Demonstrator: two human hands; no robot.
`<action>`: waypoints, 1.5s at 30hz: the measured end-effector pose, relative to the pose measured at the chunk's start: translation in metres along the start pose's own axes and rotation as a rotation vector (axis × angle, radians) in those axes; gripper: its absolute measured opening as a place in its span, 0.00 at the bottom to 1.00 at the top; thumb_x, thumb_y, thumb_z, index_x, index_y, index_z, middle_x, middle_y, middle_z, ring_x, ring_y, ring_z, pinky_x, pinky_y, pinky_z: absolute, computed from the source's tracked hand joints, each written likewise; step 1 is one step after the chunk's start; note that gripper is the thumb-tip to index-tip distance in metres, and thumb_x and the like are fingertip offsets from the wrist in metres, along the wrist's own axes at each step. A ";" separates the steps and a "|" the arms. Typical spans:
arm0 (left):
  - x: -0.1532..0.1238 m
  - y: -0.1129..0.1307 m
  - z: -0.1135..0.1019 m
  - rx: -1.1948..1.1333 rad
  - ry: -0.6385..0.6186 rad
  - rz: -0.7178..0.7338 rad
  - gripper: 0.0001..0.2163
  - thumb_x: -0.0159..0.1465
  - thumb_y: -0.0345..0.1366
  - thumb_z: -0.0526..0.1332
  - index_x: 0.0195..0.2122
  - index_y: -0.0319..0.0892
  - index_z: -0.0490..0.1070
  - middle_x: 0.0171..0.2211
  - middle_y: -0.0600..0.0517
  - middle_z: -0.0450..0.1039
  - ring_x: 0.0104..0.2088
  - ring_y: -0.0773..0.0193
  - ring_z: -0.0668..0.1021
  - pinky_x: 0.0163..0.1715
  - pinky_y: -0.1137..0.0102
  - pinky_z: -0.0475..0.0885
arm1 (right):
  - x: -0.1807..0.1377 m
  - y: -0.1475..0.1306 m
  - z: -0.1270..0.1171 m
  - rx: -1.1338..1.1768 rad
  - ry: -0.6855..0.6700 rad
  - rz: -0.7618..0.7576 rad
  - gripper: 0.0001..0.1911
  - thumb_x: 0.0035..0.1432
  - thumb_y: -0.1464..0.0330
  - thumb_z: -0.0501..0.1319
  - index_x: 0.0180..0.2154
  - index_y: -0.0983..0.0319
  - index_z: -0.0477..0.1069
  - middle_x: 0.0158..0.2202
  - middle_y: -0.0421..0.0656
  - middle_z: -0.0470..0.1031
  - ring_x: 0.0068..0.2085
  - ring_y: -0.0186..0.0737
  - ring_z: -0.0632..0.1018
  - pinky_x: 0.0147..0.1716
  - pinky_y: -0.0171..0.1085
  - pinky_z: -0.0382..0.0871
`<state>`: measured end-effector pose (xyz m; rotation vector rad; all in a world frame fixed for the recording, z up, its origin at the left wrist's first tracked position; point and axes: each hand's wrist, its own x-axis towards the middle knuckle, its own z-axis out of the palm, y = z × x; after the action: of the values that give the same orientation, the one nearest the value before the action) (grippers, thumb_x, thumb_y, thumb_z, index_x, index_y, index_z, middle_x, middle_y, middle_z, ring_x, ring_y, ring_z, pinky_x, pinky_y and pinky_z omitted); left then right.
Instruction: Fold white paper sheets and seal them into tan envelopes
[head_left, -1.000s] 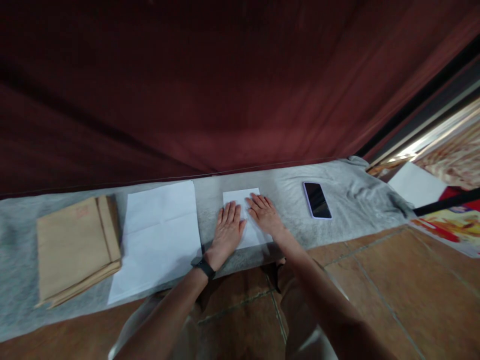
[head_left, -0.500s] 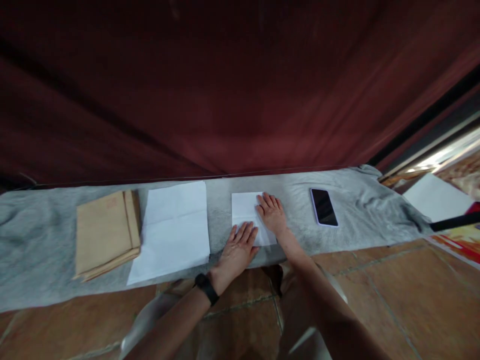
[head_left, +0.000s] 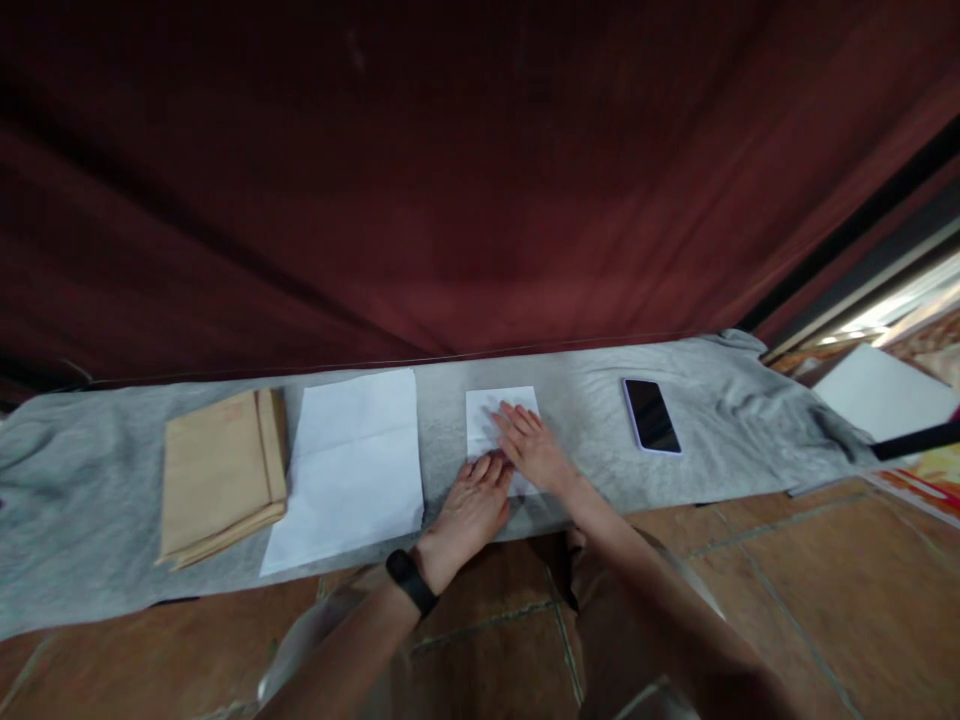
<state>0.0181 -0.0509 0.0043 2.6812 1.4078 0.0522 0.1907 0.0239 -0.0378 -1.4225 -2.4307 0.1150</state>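
A small folded white paper lies on a grey cloth spread along the floor. My right hand rests flat on the paper's right half, fingers together and pointing up-left. My left hand, with a black band at the wrist, lies at the paper's near left corner, fingertips touching its edge. Neither hand grips anything.
Left of the folded paper lie a larger white sheet and a stack of brown envelopes. A black phone rests on the cloth to the right. More white paper sits far right. A dark red curtain hangs behind.
My left hand has slid back off the paper toward me, to its near edge. My right hand has shifted a little left across the paper. The view has swung slightly left.
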 end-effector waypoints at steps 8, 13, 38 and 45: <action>-0.008 -0.014 0.012 -0.039 0.054 0.076 0.20 0.69 0.35 0.58 0.61 0.36 0.67 0.64 0.37 0.67 0.65 0.51 0.69 0.63 0.56 0.65 | -0.021 0.005 -0.001 -0.065 -0.054 0.103 0.26 0.74 0.59 0.48 0.69 0.57 0.59 0.72 0.44 0.55 0.70 0.49 0.60 0.69 0.50 0.52; -0.020 -0.024 0.014 -0.008 0.093 0.109 0.19 0.69 0.30 0.54 0.62 0.39 0.66 0.65 0.41 0.67 0.65 0.55 0.69 0.65 0.55 0.63 | -0.023 0.019 -0.009 -0.131 -0.076 0.198 0.26 0.73 0.60 0.49 0.68 0.58 0.60 0.71 0.46 0.57 0.70 0.49 0.61 0.68 0.51 0.54; 0.000 -0.054 -0.013 -0.351 -0.006 -0.223 0.12 0.72 0.36 0.53 0.41 0.44 0.77 0.41 0.47 0.82 0.43 0.57 0.82 0.43 0.66 0.73 | -0.049 0.040 -0.088 0.850 -0.459 0.232 0.20 0.62 0.65 0.59 0.56 0.54 0.76 0.62 0.41 0.72 0.63 0.48 0.72 0.63 0.48 0.65; 0.002 -0.057 -0.008 -0.600 0.054 -0.257 0.07 0.67 0.36 0.60 0.39 0.43 0.78 0.38 0.49 0.82 0.40 0.59 0.81 0.40 0.68 0.72 | -0.055 0.043 -0.065 0.815 -0.342 0.331 0.18 0.64 0.55 0.59 0.40 0.60 0.82 0.48 0.44 0.80 0.51 0.49 0.78 0.52 0.43 0.71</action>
<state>-0.0286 -0.0168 0.0058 2.0175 1.4504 0.4488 0.2723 -0.0079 0.0012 -1.4309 -1.9348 1.3407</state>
